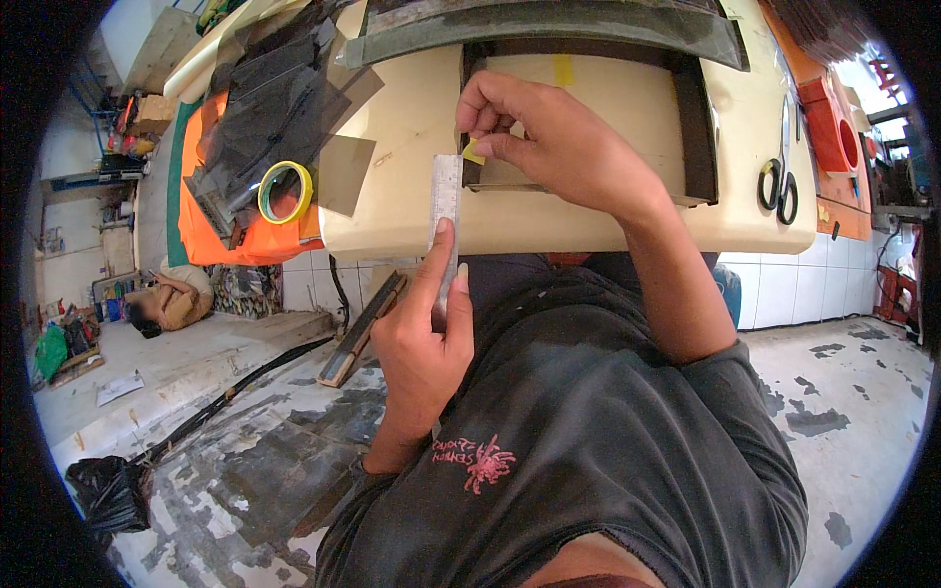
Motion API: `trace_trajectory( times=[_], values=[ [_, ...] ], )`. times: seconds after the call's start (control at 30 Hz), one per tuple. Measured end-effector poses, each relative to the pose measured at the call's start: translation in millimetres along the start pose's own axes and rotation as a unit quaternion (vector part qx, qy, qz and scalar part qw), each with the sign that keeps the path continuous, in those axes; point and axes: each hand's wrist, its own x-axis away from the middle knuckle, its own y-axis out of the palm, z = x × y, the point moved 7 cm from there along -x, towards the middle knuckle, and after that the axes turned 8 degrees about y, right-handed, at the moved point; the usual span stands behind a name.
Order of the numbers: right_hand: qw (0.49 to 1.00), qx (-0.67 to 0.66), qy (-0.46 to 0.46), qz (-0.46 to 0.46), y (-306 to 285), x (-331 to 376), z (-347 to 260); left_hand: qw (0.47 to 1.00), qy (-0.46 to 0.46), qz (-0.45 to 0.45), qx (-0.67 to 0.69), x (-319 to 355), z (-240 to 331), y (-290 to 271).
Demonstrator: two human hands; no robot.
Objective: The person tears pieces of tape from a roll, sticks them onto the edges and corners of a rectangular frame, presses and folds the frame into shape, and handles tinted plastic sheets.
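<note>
A steel ruler [446, 191] points away from me in my left hand [421, 338], index finger laid along it and thumb at its side. The ruler's far end reaches the left front corner of a dark rectangular frame [701, 137]. At that same corner my right hand [564, 142] is closed in a pinch, fingers curled. A small piece of yellow tape [472, 151] shows right beside its thumb; what lies between the fingertips is hidden. Another strip of yellow tape [563, 69] sticks near the frame's far side.
A yellow tape roll [263, 196] lies by dark translucent sheets [260, 108] on the left. Black-handled scissors [779, 191] rest at the table's right. A long dark strip [549, 41] spans the frame's far side. A person [176, 299] lies on the floor at left.
</note>
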Motion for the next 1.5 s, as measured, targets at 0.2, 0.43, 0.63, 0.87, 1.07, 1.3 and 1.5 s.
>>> trace_trajectory(
  times=[0.2,0.43,0.63,0.87,1.07,1.3,1.5],
  values=[
    [1.0,-0.001,-0.005,-0.005,-3,-1,-2,1.0,0.005,-0.001,0.002,-2,3,2],
    [1.0,0.002,-0.027,0.015,-5,-2,1,1.0,-0.005,-0.002,0.006,-4,4,5],
    [0.999,0.012,-0.027,0.025,-6,-1,0,1.0,-0.005,-0.002,0.01,-5,5,6],
    [0.999,0.023,-0.025,0.042,-12,-2,-6,1.0,-0.001,-0.006,0.002,-11,12,4],
    [0.998,0.017,-0.017,0.051,-21,-3,-12,1.0,0.02,0.005,-0.001,-15,18,1],
    [0.999,0.021,0.012,0.045,-23,-2,-15,1.0,0.021,-0.007,-0.017,-17,24,-5],
    [0.998,0.018,0.024,0.062,-26,-1,-12,1.0,0.016,0.003,0.003,-17,24,-5]
  ],
)
